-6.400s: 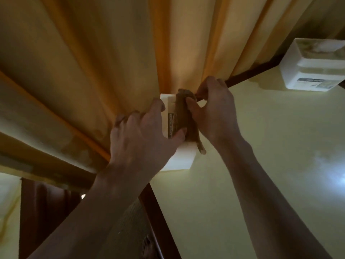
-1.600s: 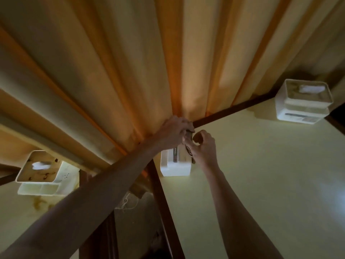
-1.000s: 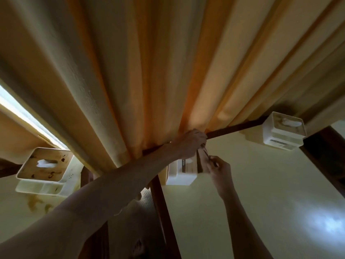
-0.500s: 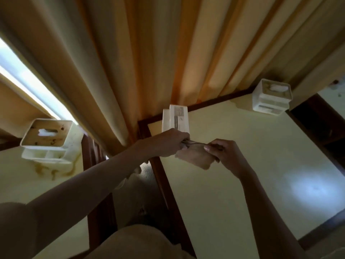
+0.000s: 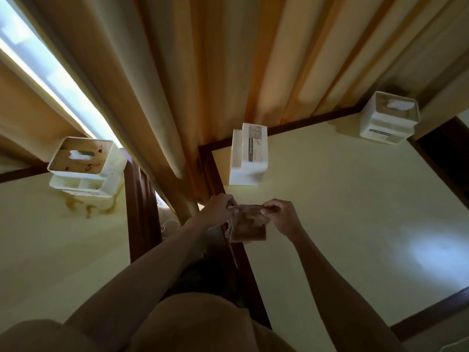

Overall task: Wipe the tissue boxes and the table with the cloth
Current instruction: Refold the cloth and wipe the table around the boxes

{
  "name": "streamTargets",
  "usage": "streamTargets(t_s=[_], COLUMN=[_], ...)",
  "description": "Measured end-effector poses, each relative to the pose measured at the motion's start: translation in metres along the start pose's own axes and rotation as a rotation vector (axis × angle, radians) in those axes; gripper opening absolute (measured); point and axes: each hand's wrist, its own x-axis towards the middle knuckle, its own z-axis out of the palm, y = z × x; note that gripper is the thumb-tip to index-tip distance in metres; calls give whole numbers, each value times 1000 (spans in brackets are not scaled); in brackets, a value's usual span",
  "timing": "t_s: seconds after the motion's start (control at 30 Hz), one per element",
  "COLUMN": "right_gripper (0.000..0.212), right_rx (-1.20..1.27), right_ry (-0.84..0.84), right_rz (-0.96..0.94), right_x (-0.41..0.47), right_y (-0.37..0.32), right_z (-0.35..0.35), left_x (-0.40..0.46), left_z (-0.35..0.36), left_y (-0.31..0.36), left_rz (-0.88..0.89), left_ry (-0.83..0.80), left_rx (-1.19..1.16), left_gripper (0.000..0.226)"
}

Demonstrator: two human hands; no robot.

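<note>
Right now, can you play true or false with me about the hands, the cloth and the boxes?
1. Both hands pinch the cloth. True: left hand, right hand.
2. The cloth lies flat on the table. False: it hangs between the hands.
3. The middle tissue box stands untouched. True.
4. The left tissue box looks spotless. False: brown stains mark its top.
5. A hand holds the far right tissue box. False: nothing touches it.

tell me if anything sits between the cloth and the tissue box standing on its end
Nothing visible does. Both hands, left hand and right hand, pinch the cloth just in front of the upended tissue box, with only bare table between.
</note>
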Motion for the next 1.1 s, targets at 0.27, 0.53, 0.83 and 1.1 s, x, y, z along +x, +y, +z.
streamTargets(t_s=[0.27, 0.53, 0.83, 1.1], right_gripper=[6, 24, 25, 58], right_rx=[-92, -36, 107, 138], right_ry=[133, 113, 425, 208], right_rz=[134, 208, -94, 47], right_x=[24, 31, 62, 99], right_y=[5, -1, -75, -104], right_z=[36, 23, -29, -23], left_x=[31, 54, 74, 65], left_z=[4, -28, -97, -74], left_y=[-11, -24, 9, 45], left_rz=[-83, -67, -243, -367], left_ry=[93, -21, 5, -102], left_rx=[165, -23, -304, -393], left_gripper=[18, 25, 56, 72])
